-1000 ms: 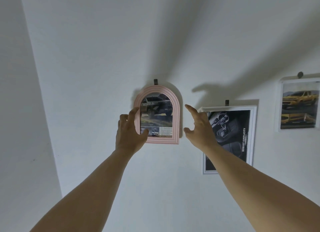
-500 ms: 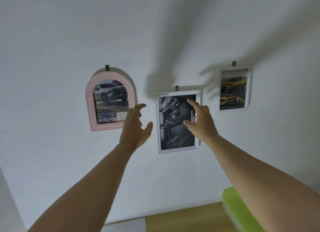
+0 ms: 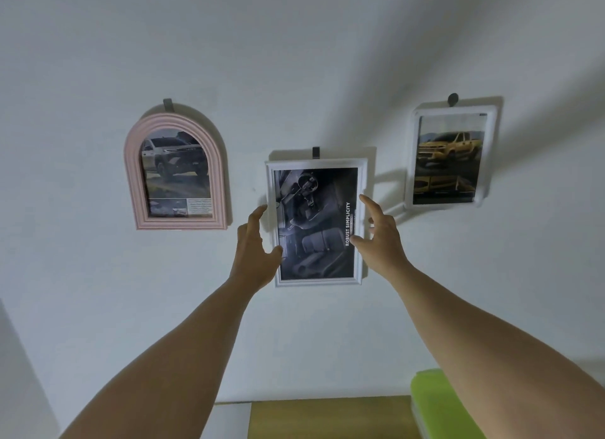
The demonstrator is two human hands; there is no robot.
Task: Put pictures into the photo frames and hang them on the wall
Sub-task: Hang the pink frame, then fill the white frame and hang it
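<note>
Three frames hang on hooks on the white wall. A pink arched frame (image 3: 176, 170) with a grey car picture is on the left. In the middle hangs a white rectangular frame (image 3: 316, 222) with a dark picture reading "ROBUST SIMPLICITY". A small white frame (image 3: 448, 157) with a yellow pickup is at the right. My left hand (image 3: 257, 252) is at the middle frame's left edge, fingers spread, thumb over its lower left border. My right hand (image 3: 379, 234) is at its right edge, fingers spread; whether they touch the frame I cannot tell.
Below the frames a wooden tabletop (image 3: 327, 417) shows at the bottom edge. A lime-green box (image 3: 435, 402) sits on it at the right, a white sheet or board (image 3: 229, 419) at the left. A wall corner runs down the far left.
Both hands left the pink arched frame and moved right to either side of the middle white frame. The view swung right and down, bringing the table and green box into sight.
</note>
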